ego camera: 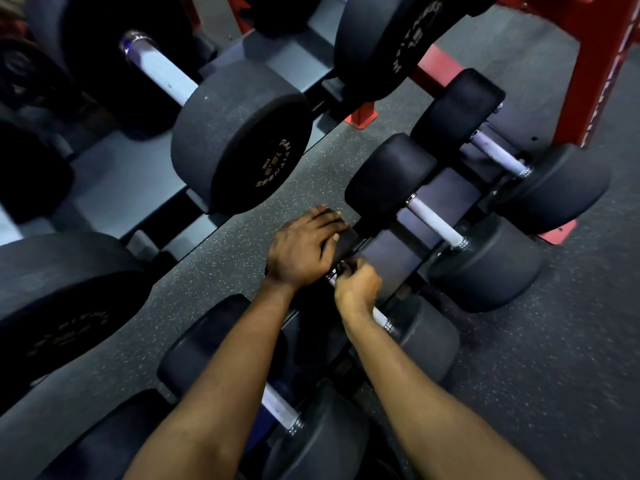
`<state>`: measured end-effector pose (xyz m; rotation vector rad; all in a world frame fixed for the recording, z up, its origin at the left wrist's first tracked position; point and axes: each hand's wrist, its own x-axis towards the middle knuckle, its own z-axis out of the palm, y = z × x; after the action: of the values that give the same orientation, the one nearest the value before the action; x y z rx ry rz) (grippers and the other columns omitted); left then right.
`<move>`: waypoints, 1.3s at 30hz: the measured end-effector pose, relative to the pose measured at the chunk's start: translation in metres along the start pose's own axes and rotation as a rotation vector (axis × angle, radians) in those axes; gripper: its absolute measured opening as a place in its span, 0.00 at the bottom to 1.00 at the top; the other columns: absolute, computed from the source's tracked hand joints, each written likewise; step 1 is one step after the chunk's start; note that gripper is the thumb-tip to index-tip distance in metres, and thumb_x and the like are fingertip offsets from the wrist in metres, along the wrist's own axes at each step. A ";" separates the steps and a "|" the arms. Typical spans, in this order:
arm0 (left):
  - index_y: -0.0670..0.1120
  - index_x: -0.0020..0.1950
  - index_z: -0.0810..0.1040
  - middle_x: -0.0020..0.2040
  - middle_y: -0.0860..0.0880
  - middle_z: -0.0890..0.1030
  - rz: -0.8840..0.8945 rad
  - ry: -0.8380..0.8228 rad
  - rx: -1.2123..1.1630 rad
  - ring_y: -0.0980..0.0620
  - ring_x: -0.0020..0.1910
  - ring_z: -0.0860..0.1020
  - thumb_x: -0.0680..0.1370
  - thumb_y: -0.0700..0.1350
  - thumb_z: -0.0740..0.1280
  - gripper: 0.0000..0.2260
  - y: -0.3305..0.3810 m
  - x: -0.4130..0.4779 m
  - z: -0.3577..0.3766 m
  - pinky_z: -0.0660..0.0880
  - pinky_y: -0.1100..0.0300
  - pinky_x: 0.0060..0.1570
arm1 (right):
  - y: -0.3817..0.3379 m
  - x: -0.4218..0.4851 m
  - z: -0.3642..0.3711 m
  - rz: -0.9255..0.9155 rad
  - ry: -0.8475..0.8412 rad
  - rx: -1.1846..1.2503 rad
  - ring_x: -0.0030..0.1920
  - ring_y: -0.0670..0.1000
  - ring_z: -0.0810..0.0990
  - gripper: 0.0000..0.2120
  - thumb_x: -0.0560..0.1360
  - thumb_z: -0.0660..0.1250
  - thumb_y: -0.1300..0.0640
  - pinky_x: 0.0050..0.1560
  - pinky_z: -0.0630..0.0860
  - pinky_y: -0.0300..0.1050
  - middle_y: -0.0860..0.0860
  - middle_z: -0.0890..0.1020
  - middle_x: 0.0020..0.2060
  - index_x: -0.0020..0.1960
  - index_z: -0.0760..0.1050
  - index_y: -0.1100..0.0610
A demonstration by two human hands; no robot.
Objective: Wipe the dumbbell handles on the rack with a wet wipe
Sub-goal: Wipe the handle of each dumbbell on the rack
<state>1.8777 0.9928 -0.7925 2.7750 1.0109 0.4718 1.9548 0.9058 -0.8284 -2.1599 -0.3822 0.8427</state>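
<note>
Between dumbbell heads, right hand round handle, left hand over one edge.

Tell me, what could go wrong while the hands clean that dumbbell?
The left hand lies on the dumbbell's head, close to the next dumbbell; if the weight rolls, it might get pinched. The right hand covers only one end of the handle, so the rest may go unwiped.

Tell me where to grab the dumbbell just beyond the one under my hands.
Grip the pale handle, midway between its two black heads, coming down from above and wrapping across it. It lies level and bare on top, the heads look too wide to grasp, and the rack sits close beneath, likely blocking a grip from below.
</note>
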 end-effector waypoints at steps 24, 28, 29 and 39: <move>0.51 0.56 0.85 0.59 0.54 0.83 -0.065 0.016 -0.167 0.54 0.65 0.76 0.76 0.46 0.61 0.15 0.000 0.007 -0.002 0.73 0.55 0.64 | 0.013 0.028 -0.064 -0.127 -0.146 0.382 0.39 0.50 0.78 0.14 0.74 0.65 0.73 0.36 0.82 0.47 0.51 0.77 0.39 0.45 0.76 0.54; 0.49 0.47 0.86 0.48 0.51 0.85 -0.091 0.073 -0.238 0.49 0.50 0.80 0.71 0.44 0.64 0.12 0.015 0.018 -0.010 0.73 0.55 0.61 | 0.011 0.031 -0.092 -0.142 -0.197 0.424 0.39 0.51 0.81 0.07 0.76 0.65 0.72 0.35 0.80 0.41 0.56 0.79 0.39 0.52 0.78 0.64; 0.50 0.47 0.85 0.48 0.52 0.85 -0.085 0.060 -0.228 0.49 0.50 0.80 0.72 0.45 0.64 0.11 0.020 0.019 -0.010 0.70 0.52 0.64 | 0.011 0.032 -0.099 -0.140 -0.191 0.447 0.38 0.51 0.81 0.05 0.77 0.65 0.70 0.33 0.80 0.39 0.57 0.80 0.39 0.51 0.77 0.66; 0.47 0.47 0.80 0.42 0.52 0.85 0.000 -0.290 -0.585 0.53 0.43 0.82 0.75 0.46 0.71 0.04 0.091 0.041 -0.003 0.78 0.51 0.47 | 0.004 0.034 -0.166 -0.203 -0.150 0.526 0.33 0.50 0.83 0.04 0.78 0.68 0.63 0.31 0.79 0.41 0.56 0.84 0.35 0.45 0.74 0.62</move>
<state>1.9607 0.9504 -0.7575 2.2344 0.6705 0.2907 2.0922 0.8279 -0.7664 -1.5525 -0.3948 0.8767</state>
